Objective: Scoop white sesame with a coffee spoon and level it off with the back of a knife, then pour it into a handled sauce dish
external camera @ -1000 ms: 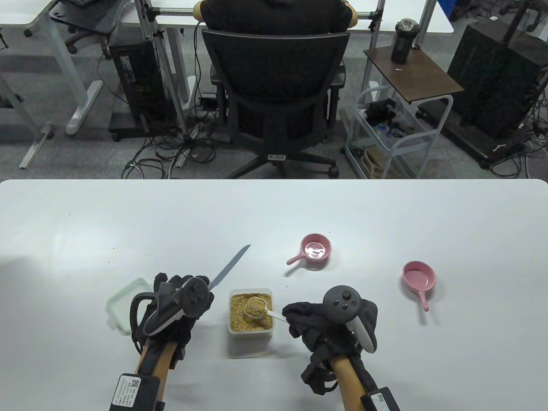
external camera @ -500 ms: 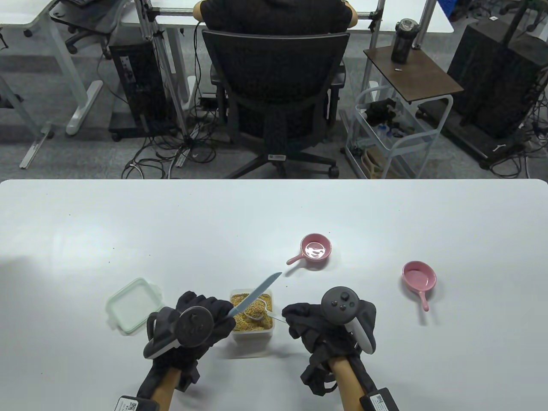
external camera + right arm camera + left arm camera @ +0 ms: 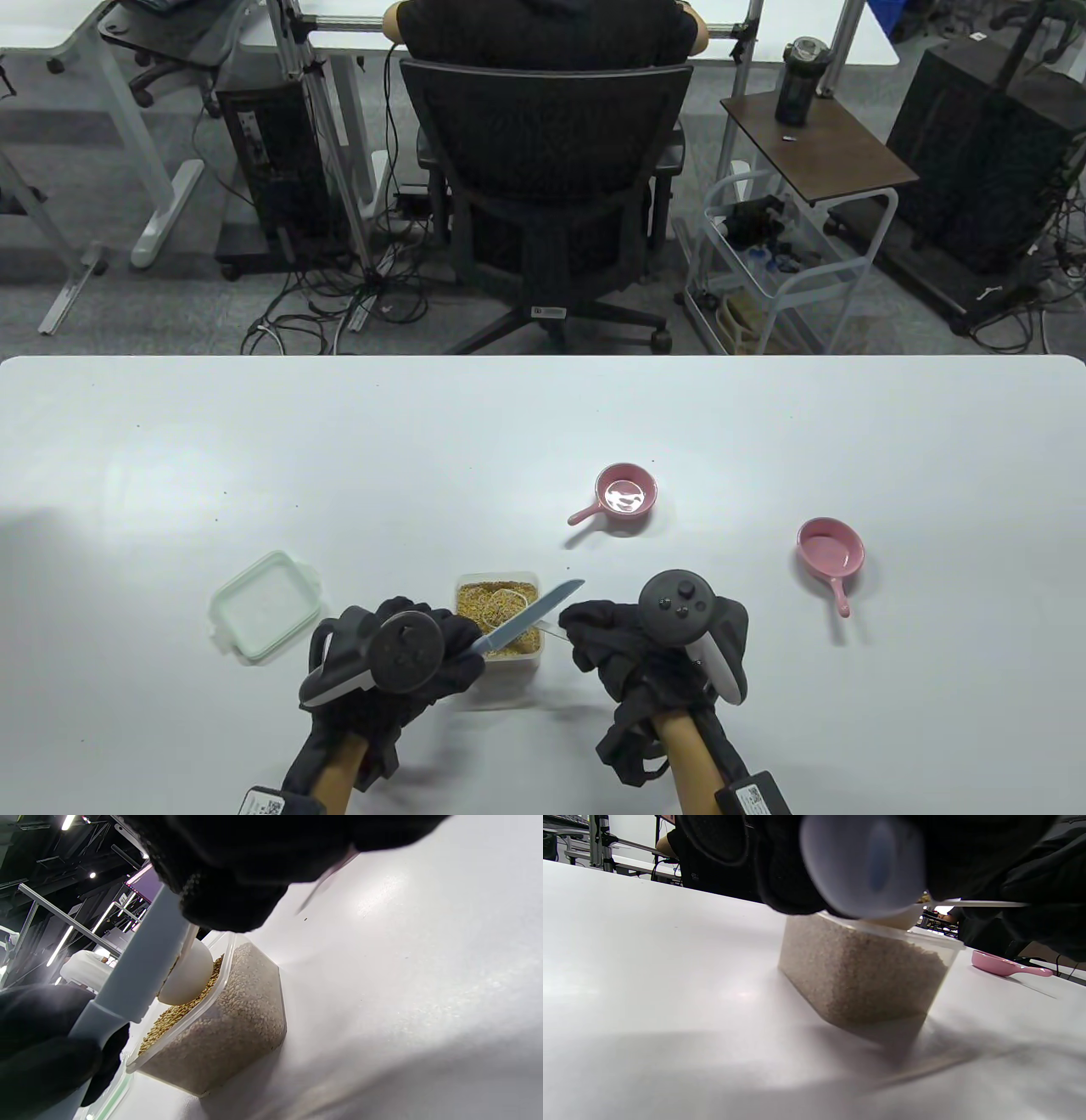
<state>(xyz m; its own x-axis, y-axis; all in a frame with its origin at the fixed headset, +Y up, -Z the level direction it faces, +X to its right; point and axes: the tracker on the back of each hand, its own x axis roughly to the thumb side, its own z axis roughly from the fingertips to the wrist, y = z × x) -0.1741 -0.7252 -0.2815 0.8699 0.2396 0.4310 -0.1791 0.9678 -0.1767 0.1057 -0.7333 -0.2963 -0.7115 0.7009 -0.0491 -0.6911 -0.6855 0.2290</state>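
Clear tub (image 3: 499,649) of sesame (image 3: 475,601)

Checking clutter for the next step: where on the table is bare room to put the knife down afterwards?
Free: the wide stretch left of and beyond the lid, and the gap between the two pink dishes. Crowded: round the sesame container, where the left hand, knife and right hand meet.

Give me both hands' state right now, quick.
Left hand: grips the knife by its handle.
Right hand: pinches the spoon handle over the sesame tub.
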